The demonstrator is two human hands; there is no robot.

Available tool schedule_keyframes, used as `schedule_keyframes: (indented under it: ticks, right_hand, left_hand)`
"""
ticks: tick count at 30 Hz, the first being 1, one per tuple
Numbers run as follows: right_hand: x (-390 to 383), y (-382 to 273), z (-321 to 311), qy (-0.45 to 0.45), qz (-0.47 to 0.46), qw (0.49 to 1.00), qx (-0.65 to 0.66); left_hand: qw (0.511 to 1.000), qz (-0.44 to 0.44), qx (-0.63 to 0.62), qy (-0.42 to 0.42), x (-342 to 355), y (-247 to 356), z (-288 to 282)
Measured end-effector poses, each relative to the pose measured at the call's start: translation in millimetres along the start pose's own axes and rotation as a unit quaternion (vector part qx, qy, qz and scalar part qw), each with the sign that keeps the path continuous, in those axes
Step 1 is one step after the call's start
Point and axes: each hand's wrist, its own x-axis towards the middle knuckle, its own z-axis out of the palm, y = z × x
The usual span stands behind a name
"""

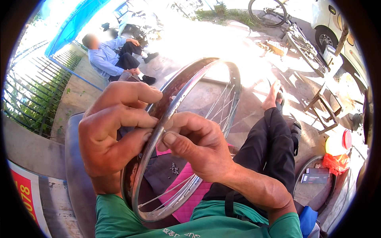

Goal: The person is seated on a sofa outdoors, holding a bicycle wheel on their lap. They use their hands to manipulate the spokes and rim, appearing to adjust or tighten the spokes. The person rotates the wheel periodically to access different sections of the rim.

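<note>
A bare bicycle wheel rim (138,178), silver with rusty brown patches, stands tilted over my lap. My left hand (113,129) is closed at its outer side, with the thumb and fingertips pressed at the rim. From the inner side my right hand (198,146) pinches close to the same spot, thumb and forefinger at the rim's edge. Any small piece between the fingertips is hidden. Loose-looking thin spokes (186,193) run inside the rim's lower part; more show at its far side. Several small metal pieces (174,168) lie on a dark cloth beneath, beside pink quilted fabric (184,212).
My legs (262,139) stretch ahead to the right. A dark hoop (334,186) lies right, with a flat box (315,175) and a red bag (336,162). Beyond are a metal stand (323,105), a bicycle (303,45) and a vehicle. Two people (105,59) sit far left near a fence.
</note>
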Motion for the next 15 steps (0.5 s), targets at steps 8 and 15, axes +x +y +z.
schedule_keyframes:
  ticks: [8, 15]
  right_hand:
    - [1, -10, 2, -0.003, 0.056, 0.998, 0.006]
    - [1, -6, 0, -0.013, 0.067, 0.998, -0.012]
  left_hand:
    - [1.000, 0.006, -0.010, 0.012, -3, -1, 0]
    - [1.000, -0.004, 0.001, 0.023, -4, 4, 2]
